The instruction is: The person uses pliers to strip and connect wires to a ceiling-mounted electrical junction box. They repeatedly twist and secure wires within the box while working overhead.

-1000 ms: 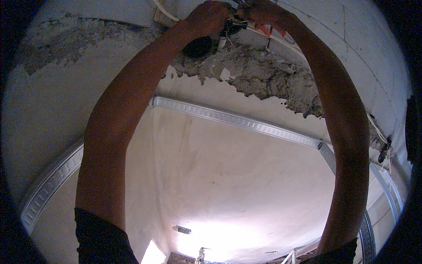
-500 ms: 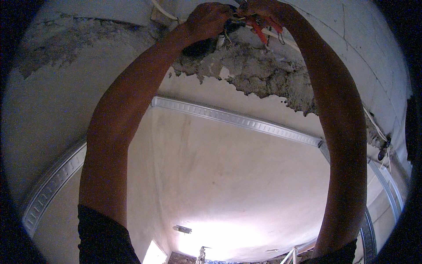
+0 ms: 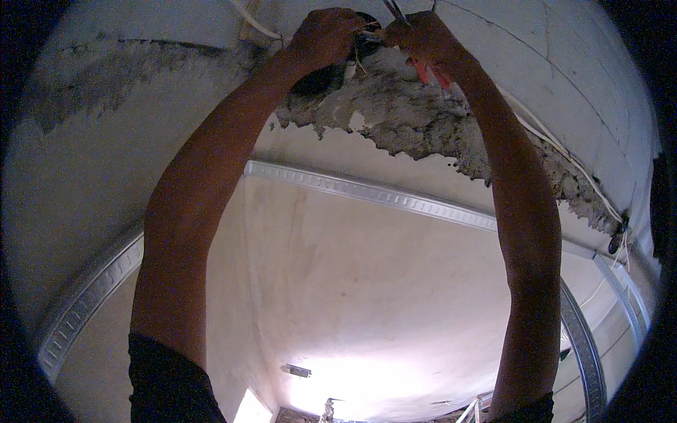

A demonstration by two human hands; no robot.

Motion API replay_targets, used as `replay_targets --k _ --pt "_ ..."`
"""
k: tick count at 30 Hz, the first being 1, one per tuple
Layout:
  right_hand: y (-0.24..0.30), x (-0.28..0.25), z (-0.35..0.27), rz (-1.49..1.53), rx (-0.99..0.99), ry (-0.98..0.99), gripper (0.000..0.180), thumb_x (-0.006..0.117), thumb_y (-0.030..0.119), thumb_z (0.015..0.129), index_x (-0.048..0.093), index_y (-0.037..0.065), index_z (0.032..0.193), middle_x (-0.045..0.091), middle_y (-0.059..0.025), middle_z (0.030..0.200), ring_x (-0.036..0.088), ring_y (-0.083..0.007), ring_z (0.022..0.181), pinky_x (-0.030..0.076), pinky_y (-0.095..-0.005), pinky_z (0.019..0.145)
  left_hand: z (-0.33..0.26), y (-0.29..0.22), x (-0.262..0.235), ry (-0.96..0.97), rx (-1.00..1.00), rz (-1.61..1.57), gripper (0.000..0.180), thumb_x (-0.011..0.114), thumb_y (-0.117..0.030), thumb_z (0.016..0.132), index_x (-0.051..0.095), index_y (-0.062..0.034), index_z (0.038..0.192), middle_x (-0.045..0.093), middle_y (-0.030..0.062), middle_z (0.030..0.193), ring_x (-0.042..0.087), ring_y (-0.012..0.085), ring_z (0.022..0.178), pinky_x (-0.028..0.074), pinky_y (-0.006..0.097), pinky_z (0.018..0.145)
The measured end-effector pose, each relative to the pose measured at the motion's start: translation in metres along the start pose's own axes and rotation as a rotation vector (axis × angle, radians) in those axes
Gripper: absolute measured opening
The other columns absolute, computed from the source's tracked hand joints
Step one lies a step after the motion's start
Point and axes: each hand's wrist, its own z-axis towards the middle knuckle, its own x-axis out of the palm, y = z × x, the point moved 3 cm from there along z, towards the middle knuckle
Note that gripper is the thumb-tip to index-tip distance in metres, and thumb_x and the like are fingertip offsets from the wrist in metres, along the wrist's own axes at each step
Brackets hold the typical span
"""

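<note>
Both my arms reach up to the top of the view. My left hand (image 3: 324, 37) is closed, its fingertips pinching thin wires (image 3: 368, 29) with bare-looking copper ends. The wires come out beside a dark round opening (image 3: 368, 48) in the wall. To the right, my right hand (image 3: 427, 41) is closed around pliers with red handles (image 3: 429, 72). The metal jaws of the pliers point upward past the fingers. My right fingertips are close to the wire ends; whether they touch them I cannot make out.
Rough bare mortar (image 3: 423, 127) shows below the hands, edged by broken plaster. A slotted metal profile (image 3: 367, 189) crosses the smooth surface, and another (image 3: 92, 303) curves at the left. White cables (image 3: 564, 151) run along the right; one cable (image 3: 254, 21) hangs at the upper left.
My right hand has turned, and the pliers' jaws now point up, with the handles nearer the palm. My right arm has shifted left. The left hand stays at the wires.
</note>
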Motion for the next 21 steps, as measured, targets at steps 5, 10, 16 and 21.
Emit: replay_targets --k 5,10,16,21 --pt "0.004 0.014 0.015 -0.065 0.019 0.024 0.041 0.076 0.042 0.088 0.074 0.001 0.088 0.067 -0.0078 0.072 0.064 -0.0189 0.060 0.056 -0.0378 0.056 -0.002 0.004 -0.011 -0.005 -0.038 -0.035 0.029 0.064 -0.006 0.082 0.073 -0.0135 0.109 0.073 0.0112 0.106 0.071 0.0325 0.096 0.058 0.046 0.086" --pt "0.046 0.025 0.026 -0.610 0.028 -0.078 0.030 0.070 0.028 0.090 0.070 -0.001 0.080 0.070 -0.0158 0.072 0.070 -0.0283 0.069 0.054 -0.0425 0.060 -0.024 0.021 -0.016 -0.126 0.048 0.033 0.032 0.067 -0.015 0.084 0.067 -0.0103 0.116 0.068 0.0105 0.105 0.068 0.0298 0.094 0.056 0.042 0.083" --pt "-0.017 -0.003 0.033 -0.248 0.000 0.077 0.026 0.064 0.021 0.094 0.066 0.004 0.073 0.069 -0.0152 0.073 0.069 -0.0242 0.070 0.051 -0.0450 0.059 0.001 0.004 -0.022 0.338 -0.151 0.012 0.039 0.068 -0.016 0.081 0.067 -0.0112 0.119 0.067 0.0105 0.111 0.066 0.0298 0.101 0.054 0.045 0.088" --pt "-0.026 -0.023 0.047 -0.550 -0.457 0.471 0.037 0.056 0.024 0.101 0.064 0.005 0.070 0.064 -0.0086 0.057 0.065 -0.0191 0.056 0.053 -0.0425 0.053 -0.013 0.012 -0.009 0.050 -0.120 0.005 0.032 0.065 -0.008 0.084 0.073 -0.0142 0.115 0.074 0.0116 0.109 0.071 0.0319 0.101 0.059 0.044 0.090"
